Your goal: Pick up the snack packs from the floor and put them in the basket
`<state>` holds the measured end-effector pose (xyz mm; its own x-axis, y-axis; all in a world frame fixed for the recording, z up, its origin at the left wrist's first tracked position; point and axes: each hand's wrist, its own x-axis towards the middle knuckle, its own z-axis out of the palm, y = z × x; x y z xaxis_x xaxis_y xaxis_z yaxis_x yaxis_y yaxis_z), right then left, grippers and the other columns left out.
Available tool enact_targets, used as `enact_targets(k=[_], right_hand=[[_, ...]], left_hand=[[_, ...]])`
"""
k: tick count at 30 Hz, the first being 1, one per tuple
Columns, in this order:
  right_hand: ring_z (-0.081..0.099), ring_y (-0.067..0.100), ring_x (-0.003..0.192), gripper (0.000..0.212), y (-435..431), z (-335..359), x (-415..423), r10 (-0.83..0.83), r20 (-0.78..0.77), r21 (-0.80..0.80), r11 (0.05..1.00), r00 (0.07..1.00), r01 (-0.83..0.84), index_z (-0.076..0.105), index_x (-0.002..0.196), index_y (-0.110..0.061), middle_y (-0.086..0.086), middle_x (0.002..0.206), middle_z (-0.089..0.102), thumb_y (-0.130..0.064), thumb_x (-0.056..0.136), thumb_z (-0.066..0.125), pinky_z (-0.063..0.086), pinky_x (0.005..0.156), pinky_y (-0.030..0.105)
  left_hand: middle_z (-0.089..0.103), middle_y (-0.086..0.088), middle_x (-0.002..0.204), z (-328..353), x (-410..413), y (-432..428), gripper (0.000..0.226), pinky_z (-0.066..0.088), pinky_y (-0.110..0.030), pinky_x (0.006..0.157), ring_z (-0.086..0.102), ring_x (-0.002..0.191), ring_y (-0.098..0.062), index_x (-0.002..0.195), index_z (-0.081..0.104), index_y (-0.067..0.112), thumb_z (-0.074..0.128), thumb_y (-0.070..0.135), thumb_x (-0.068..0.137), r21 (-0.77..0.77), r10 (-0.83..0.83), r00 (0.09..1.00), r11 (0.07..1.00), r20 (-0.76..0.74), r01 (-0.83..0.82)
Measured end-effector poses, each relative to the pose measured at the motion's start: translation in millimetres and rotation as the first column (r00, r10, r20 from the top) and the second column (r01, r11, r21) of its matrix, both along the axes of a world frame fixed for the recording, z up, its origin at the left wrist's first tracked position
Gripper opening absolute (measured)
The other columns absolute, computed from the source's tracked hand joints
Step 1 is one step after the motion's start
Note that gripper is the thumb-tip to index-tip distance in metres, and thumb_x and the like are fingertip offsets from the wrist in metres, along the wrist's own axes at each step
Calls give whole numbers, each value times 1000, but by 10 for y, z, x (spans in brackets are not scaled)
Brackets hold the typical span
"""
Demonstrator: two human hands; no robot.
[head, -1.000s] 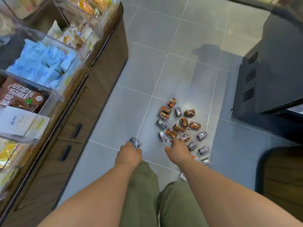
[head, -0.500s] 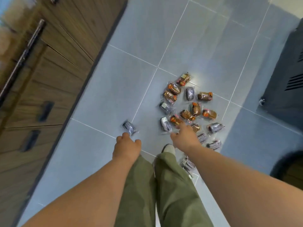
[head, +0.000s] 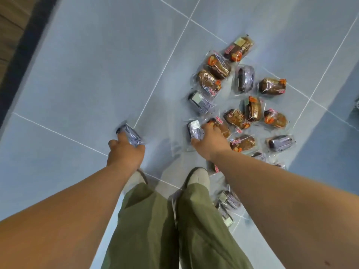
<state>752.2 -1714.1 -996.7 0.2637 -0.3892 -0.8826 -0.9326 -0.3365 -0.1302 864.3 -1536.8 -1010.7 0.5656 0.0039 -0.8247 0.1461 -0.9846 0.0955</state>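
Note:
Several clear-wrapped snack packs, brown and orange ones (head: pixel 217 66) mixed with purple ones (head: pixel 245 78), lie scattered on the grey tiled floor (head: pixel 87 74) ahead and to the right of my feet. A lone purple pack (head: pixel 132 135) lies apart on the left; the fingers of my left hand (head: pixel 125 153) curl round its near end. My right hand (head: pixel 209 141) reaches down into the pile, with thumb and fingers closing on another purple pack (head: pixel 194 129). More packs (head: pixel 228 199) lie beside my right foot. No basket is in view.
A dark plinth and wooden cabinet front (head: pixel 11 26) run along the far left edge. My green trouser legs (head: pixel 155 220) and pale shoes (head: pixel 197 174) fill the lower middle. A dark object's corner (head: pixel 356 105) shows at the right edge.
The view has dropped closer to the floor, and the shelves are out of sight. Both hands have come down onto the packs: the left onto the lone purple one, the right onto a purple one in the pile.

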Motion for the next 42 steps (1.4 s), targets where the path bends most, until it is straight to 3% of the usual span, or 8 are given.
enact_targets(k=[5,10,15,17,19,26,32,42], right_hand=[[37,39,133,70,-35,-802,-38,24,-64,1,1000,998,-24,18,149,-21,13,154,18,-43,93,52,33,107,46],[36,41,131,74,21,-1379,-33,-1,-152,-5,1000,988,0,11,148,-27,16,147,25,-47,91,54,35,107,54],[29,41,131,91,150,-1649,-23,-27,-184,-81,997,983,12,-11,149,-32,14,150,10,-26,90,58,36,106,50],[30,41,129,94,168,-1640,-12,-31,-192,-94,996,981,13,-11,149,-33,13,152,6,-8,86,54,39,103,50],[31,41,128,91,178,-1560,5,-42,-168,-84,996,985,28,-6,149,-35,13,150,10,-4,85,50,39,103,51],[32,37,126,73,294,-708,217,-40,-4,-59,997,999,39,5,148,-34,11,140,23,-18,91,47,30,104,46],[27,38,129,70,263,569,473,-79,70,-133,987,994,87,5,149,-32,12,143,20,-19,93,46,27,106,46],[34,35,128,69,223,3107,212,-421,323,-153,860,847,486,17,149,-35,9,142,24,-32,91,55,31,108,44]], left_hand=[[15,-21,145,-846,12,29,81,34,-45,108,39,124,-45,150,5,19,56,35,90,6,26,999,1000,-25,-26],[-8,-21,153,-1394,-54,-16,86,30,-46,108,30,130,-49,151,-2,24,55,44,90,92,125,992,988,32,-128],[-10,-13,154,-1667,-123,-22,75,36,-44,101,40,116,-45,147,7,34,56,28,90,54,257,943,960,212,-274],[-12,-8,154,-1662,-148,-1,75,36,-43,101,38,115,-42,145,8,37,53,17,88,45,251,939,962,236,-268],[-10,-6,155,-1567,-152,31,78,36,-44,102,39,116,-43,147,6,37,51,14,87,32,210,952,974,221,-222],[9,-7,152,-703,-68,-43,75,37,-48,103,40,122,-42,150,9,28,53,21,89,-83,122,984,990,129,-112],[44,-13,127,469,134,-298,67,50,-49,92,56,107,-35,142,24,37,57,33,85,-192,184,981,967,57,-170],[53,-13,117,3053,-35,-455,65,52,-34,79,59,95,-30,136,33,32,63,23,79,-401,293,956,879,31,-256]])
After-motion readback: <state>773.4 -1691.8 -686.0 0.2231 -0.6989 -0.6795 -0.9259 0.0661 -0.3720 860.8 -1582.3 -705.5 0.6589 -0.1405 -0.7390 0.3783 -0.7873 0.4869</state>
